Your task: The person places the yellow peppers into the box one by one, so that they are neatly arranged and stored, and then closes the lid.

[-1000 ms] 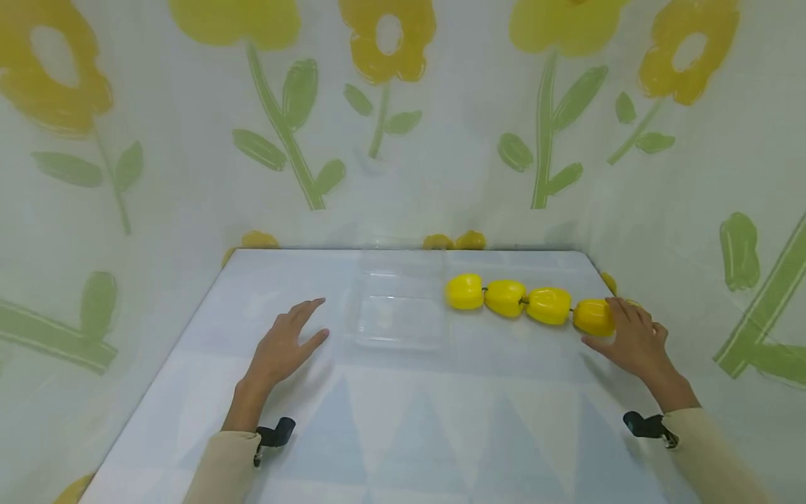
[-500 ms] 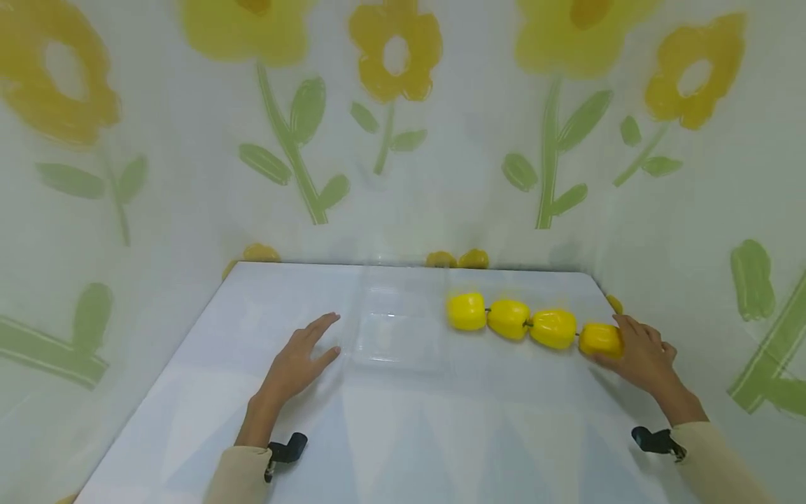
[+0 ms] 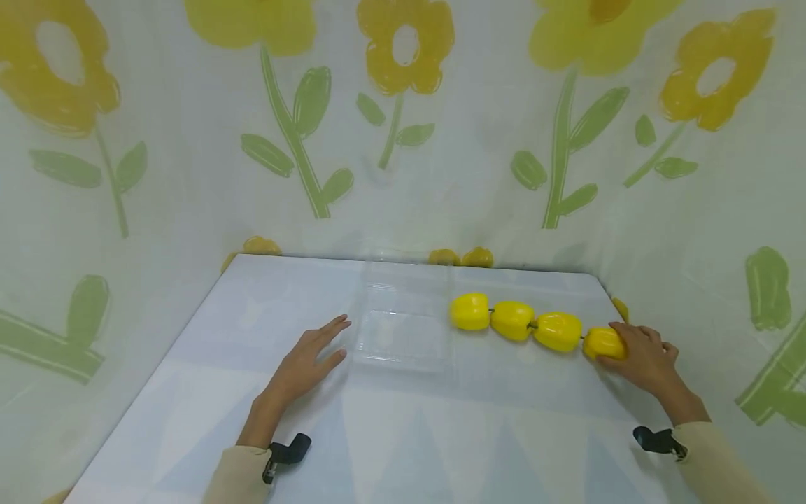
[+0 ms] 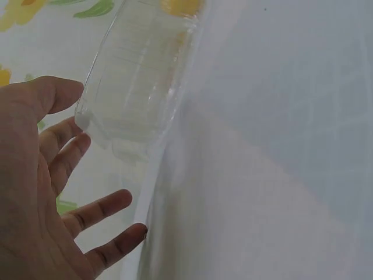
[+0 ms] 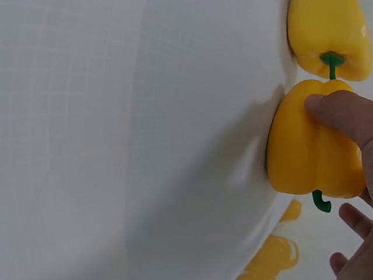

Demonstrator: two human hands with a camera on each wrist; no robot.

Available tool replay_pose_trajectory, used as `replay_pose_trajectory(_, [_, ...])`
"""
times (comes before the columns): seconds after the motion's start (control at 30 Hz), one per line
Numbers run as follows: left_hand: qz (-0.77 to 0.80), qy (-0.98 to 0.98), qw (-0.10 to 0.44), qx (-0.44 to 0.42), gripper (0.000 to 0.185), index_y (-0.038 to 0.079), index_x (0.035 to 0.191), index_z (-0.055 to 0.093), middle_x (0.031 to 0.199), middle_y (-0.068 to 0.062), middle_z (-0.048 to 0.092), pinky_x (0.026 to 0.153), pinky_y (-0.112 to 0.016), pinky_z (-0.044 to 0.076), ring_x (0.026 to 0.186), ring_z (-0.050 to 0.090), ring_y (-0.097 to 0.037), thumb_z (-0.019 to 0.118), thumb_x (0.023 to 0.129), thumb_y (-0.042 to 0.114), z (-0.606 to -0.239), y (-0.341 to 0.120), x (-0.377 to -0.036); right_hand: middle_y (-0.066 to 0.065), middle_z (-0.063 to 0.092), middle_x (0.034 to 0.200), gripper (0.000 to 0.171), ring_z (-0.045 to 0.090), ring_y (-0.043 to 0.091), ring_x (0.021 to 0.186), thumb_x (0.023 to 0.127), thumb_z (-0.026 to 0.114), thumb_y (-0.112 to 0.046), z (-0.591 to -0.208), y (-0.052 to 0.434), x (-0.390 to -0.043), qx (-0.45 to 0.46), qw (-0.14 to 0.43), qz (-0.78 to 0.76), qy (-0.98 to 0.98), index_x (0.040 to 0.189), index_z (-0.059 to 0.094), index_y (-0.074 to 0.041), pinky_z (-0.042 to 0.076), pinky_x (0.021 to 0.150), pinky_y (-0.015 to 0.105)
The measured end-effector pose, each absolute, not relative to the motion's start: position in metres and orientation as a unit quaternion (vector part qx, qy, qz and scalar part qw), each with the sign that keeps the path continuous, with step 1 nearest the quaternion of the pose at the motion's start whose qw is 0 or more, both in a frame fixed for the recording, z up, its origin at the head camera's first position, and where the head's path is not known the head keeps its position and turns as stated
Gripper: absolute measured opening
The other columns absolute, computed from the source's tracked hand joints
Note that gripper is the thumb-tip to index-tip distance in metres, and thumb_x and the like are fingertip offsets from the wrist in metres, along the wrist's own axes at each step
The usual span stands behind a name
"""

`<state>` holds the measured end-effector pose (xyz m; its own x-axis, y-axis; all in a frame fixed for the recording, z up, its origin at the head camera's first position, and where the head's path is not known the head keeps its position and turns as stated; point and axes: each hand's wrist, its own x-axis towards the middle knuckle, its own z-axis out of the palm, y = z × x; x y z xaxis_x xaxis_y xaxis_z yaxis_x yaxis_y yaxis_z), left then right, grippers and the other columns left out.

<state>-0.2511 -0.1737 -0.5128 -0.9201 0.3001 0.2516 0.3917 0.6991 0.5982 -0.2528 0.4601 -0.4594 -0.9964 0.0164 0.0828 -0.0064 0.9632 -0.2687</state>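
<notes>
My right hand (image 3: 647,358) grips the rightmost yellow bell pepper (image 3: 600,343), with the thumb laid across its side in the right wrist view. Leftward from it, more yellow bell peppers lie in a row on the table: one (image 3: 557,331) next to the held one, another (image 3: 512,320), and the farthest (image 3: 469,311) beside a clear plastic container (image 3: 403,363). Just left of that container, my left hand (image 3: 305,365) hovers with fingers spread and nothing in them. The left wrist view shows its thumb and fingertips close to the container's edge (image 4: 84,119).
The white table (image 3: 428,448) has a pale blue triangle pattern. A flower-printed cloth (image 3: 466,196) hangs behind it and along both sides. Each wrist carries a small black camera mount, the left one (image 3: 291,449) and the right one (image 3: 656,441).
My right hand has closed its fingers round the rightmost bell pepper. My left hand has moved a little right, toward the container. The head view has shifted slightly.
</notes>
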Motion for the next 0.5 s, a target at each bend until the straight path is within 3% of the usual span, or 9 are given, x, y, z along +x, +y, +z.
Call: replay_pose_trajectory(0.5, [-0.341,-0.916,0.076,-0.197,0.057,0.026,0.157,0.036,0.160,0.013,0.031,0.107,-0.055,0.036,0.133,0.043,-0.026,0.054,0.104,0.038,-0.514,-0.173,-0.249,0.040,0.050,0.122,0.078,0.028,0.057,0.117,0.080,0.083,-0.034,-0.447,0.465,-0.245,0.019,0.071,0.110,-0.991,0.131,0.047,0.013,0.013,0.088,0.074])
